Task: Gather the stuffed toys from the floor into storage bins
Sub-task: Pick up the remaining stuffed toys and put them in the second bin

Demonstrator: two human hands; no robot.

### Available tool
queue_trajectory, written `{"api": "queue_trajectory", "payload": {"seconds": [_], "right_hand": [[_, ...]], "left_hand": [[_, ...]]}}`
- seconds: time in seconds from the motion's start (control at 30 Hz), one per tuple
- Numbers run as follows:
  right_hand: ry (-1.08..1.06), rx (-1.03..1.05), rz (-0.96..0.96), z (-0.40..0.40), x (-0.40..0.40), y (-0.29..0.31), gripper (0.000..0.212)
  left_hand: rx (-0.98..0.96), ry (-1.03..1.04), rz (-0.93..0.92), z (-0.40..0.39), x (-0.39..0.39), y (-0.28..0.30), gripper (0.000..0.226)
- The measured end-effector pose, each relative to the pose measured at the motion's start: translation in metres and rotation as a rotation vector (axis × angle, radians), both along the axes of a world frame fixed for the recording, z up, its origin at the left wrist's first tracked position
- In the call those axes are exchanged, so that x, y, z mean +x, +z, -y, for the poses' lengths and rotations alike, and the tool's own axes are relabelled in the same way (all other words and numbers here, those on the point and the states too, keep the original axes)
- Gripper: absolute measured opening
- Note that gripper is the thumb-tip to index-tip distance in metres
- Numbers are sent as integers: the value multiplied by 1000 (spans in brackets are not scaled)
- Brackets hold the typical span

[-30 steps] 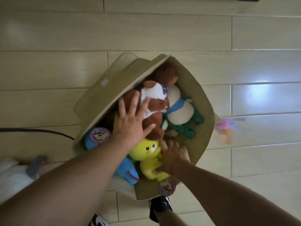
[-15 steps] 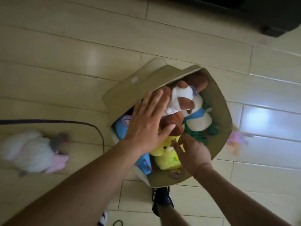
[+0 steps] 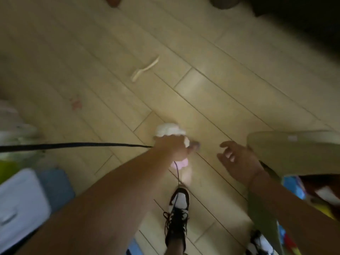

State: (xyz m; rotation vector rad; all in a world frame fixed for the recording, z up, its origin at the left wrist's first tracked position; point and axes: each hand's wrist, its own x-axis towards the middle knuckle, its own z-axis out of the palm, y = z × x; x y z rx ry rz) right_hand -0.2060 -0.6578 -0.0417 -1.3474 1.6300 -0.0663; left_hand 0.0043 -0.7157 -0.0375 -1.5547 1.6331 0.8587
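Observation:
A white and pink stuffed toy (image 3: 170,130) lies on the wooden floor at the centre of the blurred head view. My left hand (image 3: 172,149) is curled over it and grips it from above. My right hand (image 3: 237,159) hovers just to the right of it, fingers spread and holding nothing. The olive fabric storage bin (image 3: 287,150) sits at the right edge, behind my right forearm. Blue, brown, white and yellow toys (image 3: 320,194) show inside it.
A dark cord (image 3: 73,145) runs across the floor from the left to my left hand. A pale strap-like object (image 3: 145,69) lies farther off. A white and blue container (image 3: 20,207) stands at lower left. My black-and-white shoe (image 3: 177,208) is below the toy.
Both hands have left the toys in the bin. The view swung left, so the bin is at the right edge. My left hand now grips the white and pink toy on the floor.

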Motion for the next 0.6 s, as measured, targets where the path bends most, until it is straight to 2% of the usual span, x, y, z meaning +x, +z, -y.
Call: {"api": "queue_trajectory", "payload": {"seconds": [0.1,0.2,0.3,0.37,0.43,0.53,0.6], "right_hand": [[107,80,-37,15,58,-30,43],[228,112,-79,31,107,-68,54],[335,92,-201,41,146,-117,91],[440,92,-280,40,169,-151,121],[446,157,-330,35,188,-178,138],[406,168,-404,25,198,-198,139],[258,209,-205,19,187,-189,131]], "left_hand": [[143,110,52,-35,85,-27,75],[248,224,98,-72,144,-62,85],[245,320,79,-100,186,-101,88],[177,449,-14,-112,204,-120,83],[152,650,-144,-121,212,-129,74],[182,1045,-368,-121,201,-135,60],[100,1258,-464,-113,184,-134,52]]}}
